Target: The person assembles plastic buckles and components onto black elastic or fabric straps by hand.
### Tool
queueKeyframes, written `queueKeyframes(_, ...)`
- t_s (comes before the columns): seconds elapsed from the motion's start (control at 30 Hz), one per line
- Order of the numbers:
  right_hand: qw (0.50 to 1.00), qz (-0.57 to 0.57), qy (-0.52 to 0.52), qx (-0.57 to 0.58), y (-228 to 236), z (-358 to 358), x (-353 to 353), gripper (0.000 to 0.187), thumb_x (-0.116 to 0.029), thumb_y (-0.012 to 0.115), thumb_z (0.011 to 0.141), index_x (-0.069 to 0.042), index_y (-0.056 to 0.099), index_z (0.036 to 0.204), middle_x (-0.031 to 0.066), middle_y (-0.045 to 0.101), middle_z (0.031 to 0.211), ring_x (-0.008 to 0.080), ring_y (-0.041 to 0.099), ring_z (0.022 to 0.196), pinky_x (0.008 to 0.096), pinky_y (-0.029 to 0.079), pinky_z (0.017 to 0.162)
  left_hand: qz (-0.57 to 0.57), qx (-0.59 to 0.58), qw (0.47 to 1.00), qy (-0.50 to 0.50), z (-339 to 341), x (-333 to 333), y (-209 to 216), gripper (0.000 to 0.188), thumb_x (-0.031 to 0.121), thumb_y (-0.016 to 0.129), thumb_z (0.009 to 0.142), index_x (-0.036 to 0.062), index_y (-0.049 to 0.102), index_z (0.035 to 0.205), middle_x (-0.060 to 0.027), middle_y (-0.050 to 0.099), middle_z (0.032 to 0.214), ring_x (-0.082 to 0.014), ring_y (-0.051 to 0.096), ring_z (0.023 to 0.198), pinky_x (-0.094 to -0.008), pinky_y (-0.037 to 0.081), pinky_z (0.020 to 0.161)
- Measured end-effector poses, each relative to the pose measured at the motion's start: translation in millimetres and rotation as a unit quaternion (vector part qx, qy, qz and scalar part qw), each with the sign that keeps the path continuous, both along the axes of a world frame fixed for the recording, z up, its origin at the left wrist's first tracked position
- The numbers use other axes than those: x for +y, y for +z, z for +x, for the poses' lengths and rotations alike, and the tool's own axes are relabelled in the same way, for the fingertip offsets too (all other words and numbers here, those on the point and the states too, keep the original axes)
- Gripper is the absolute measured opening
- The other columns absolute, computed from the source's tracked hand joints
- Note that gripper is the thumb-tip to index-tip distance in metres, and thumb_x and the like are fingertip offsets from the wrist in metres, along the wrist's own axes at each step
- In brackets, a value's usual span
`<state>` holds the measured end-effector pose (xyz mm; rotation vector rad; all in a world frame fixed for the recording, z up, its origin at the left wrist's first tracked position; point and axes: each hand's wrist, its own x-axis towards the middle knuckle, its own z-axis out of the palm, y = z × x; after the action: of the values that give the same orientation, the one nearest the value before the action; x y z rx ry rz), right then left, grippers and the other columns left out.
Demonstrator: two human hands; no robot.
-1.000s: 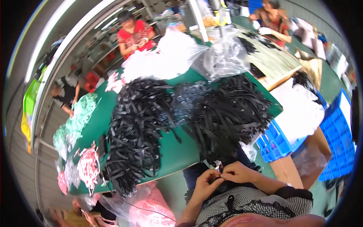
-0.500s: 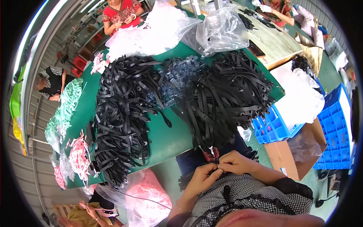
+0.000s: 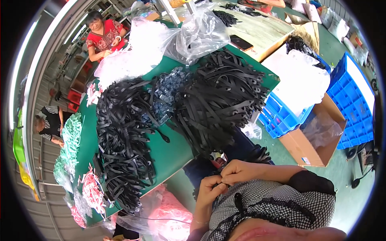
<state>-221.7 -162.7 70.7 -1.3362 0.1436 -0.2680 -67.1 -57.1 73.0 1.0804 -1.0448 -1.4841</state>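
Observation:
Close to my body, just off the table's near edge, my left hand (image 3: pixel 210 191) and my right hand (image 3: pixel 238 172) meet with fingertips pinched together. Whatever sits between the fingers is too small or hidden to name. Beyond them, a big heap of black straps (image 3: pixel 219 94) spreads over the green tabletop (image 3: pixel 171 146), some hanging over its edge. A second heap of black straps (image 3: pixel 124 140) covers the left side. Small translucent bluish plastic pieces (image 3: pixel 167 90) lie between the two heaps.
A blue crate (image 3: pixel 277 116), a cardboard box (image 3: pixel 313 146) and a standing blue crate (image 3: pixel 354 100) are at the right. Clear bags (image 3: pixel 203 34) and a phone (image 3: pixel 241 42) lie farther back. Green (image 3: pixel 71 138) and pink-white bundles (image 3: pixel 92 188) line the left edge. A person in red (image 3: pixel 105 38) works opposite.
The view has turned, so the table and heaps appear farther left and the phone shows more fully. My hands stay pinched together at my front, a little lower in the picture.

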Motion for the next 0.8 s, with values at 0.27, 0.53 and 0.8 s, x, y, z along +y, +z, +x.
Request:
queueKeyframes(0.27,0.999,0.009,-0.018,-0.033,-3,-8,6,0.030,-0.015,0.052,0.086,0.000,0.050,0.060,-0.0007,0.049,0.056,0.0039,0.042,0.053,0.0210,0.033,0.048,0.002,0.160,0.987,0.025,-15,1,-15,0.031,0.025,0.057,0.077,-0.0033,0.054,0.065,-0.0079,0.053,0.057,-0.0124,0.048,0.048,-0.0232,0.037,0.047)
queueKeyframes(0.53,0.994,0.103,-0.016,-0.036,1,-13,11,0.027,-0.011,0.051,0.084,-0.001,0.049,0.059,-0.0017,0.045,0.054,0.0036,0.038,0.053,0.0207,0.030,0.048,0.004,0.283,0.959,0.019,-21,5,-24,0.038,0.030,0.059,0.076,-0.0045,0.052,0.063,-0.0089,0.052,0.053,-0.0130,0.046,0.045,-0.0239,0.037,0.048)
queueKeyframes(0.8,0.987,0.157,-0.022,-0.038,2,-13,17,0.031,-0.013,0.048,0.083,-0.003,0.044,0.054,-0.0020,0.039,0.052,0.0043,0.033,0.049,0.0218,0.025,0.046,0.003,0.311,0.950,0.018,-25,9,-20,0.040,0.033,0.058,0.075,-0.0044,0.052,0.061,-0.0104,0.052,0.052,-0.0141,0.047,0.042,-0.0243,0.037,0.047)
